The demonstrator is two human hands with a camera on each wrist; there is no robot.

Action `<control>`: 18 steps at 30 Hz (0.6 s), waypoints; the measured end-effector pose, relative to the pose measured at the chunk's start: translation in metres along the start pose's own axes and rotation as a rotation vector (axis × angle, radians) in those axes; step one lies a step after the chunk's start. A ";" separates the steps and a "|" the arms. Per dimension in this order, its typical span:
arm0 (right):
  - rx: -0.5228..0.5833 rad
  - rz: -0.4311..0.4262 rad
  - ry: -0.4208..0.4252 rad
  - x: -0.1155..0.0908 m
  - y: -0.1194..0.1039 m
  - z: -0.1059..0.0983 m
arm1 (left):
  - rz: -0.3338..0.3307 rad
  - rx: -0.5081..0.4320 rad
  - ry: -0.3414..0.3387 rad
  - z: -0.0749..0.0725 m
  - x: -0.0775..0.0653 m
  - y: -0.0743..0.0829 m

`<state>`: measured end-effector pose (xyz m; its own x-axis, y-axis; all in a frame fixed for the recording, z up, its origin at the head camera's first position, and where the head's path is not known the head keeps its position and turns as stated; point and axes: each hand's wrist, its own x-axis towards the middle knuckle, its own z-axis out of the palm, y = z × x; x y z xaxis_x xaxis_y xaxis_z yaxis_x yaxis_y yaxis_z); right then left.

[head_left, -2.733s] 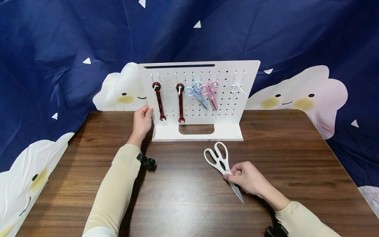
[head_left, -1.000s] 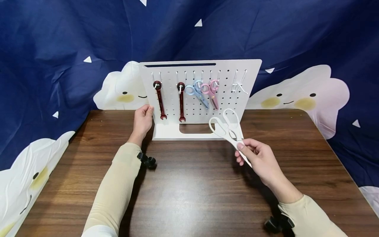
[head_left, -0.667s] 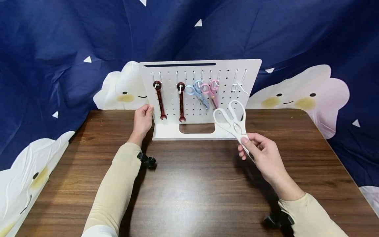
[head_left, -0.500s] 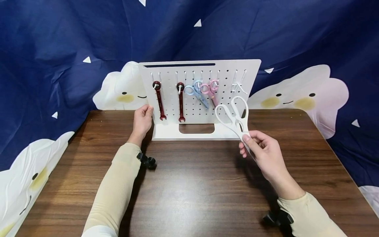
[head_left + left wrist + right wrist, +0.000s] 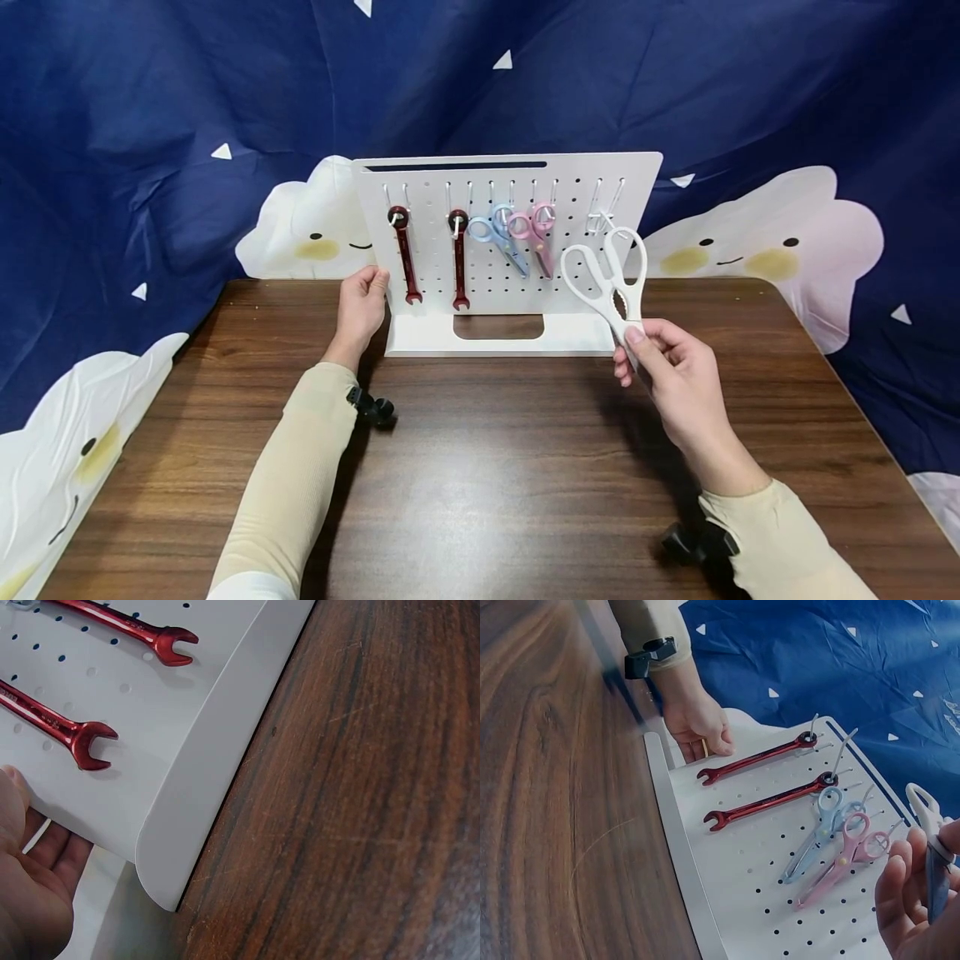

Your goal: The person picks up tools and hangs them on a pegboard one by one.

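My right hand [image 5: 678, 383] pinches a pair of white scissors [image 5: 633, 300] by the blades just below the pivot, thumb on the near side. The handle loops point up, in front of the right part of a white pegboard [image 5: 431, 262]. Beside them is a white hook [image 5: 600, 221] with nothing hung on it; whether the loops touch it I cannot tell. My left hand [image 5: 362, 308] grips the pegboard's left edge, thumb in front and fingers behind, as the left wrist view shows. Most of the blades are hidden in the head view; part of one blade [image 5: 936, 885] shows in the right wrist view.
On the pegboard hang two red wrenches [image 5: 407, 258], light blue scissors [image 5: 512, 252] and pink scissors [image 5: 540, 247]. Its base [image 5: 420, 335] stands on a brown wooden table [image 5: 465, 467]. A dark blue curtain [image 5: 420, 83] with cloud prints hangs behind.
My right hand has picked the white scissors up off the table and carried them up, then rightward, to the pegboard's right part. The left hand keeps its place on the board.
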<state>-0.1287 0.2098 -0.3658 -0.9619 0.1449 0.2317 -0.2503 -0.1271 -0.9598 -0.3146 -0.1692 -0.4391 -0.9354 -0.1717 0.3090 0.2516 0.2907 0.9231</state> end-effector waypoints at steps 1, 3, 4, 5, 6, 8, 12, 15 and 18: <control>-0.001 0.002 0.001 0.001 0.001 0.000 | 0.000 0.000 0.001 0.000 0.000 0.000; 0.002 0.010 0.002 0.002 0.002 -0.001 | 0.001 -0.002 0.002 0.000 0.000 0.000; 0.006 0.015 0.000 0.003 0.002 -0.001 | -0.001 -0.004 0.003 0.000 0.000 0.000; 0.007 0.020 -0.002 0.004 0.003 -0.002 | -0.003 -0.005 0.003 0.000 -0.001 0.000; 0.009 0.025 -0.005 0.005 0.004 -0.002 | -0.005 -0.006 0.003 0.000 0.000 0.000; 0.011 0.034 -0.009 0.006 0.005 -0.003 | -0.008 -0.009 0.002 0.001 -0.001 0.001; 0.010 0.047 -0.014 0.008 0.009 -0.005 | -0.014 -0.008 0.000 0.002 0.000 0.001; 0.008 0.061 -0.019 0.011 0.012 -0.005 | -0.012 -0.005 0.001 0.001 0.000 0.001; -0.001 0.083 -0.016 0.013 0.013 -0.006 | -0.005 -0.007 0.002 0.000 0.000 0.001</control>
<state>-0.1440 0.2157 -0.3762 -0.9810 0.1182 0.1540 -0.1697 -0.1371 -0.9759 -0.3142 -0.1686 -0.4387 -0.9363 -0.1746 0.3048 0.2486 0.2837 0.9261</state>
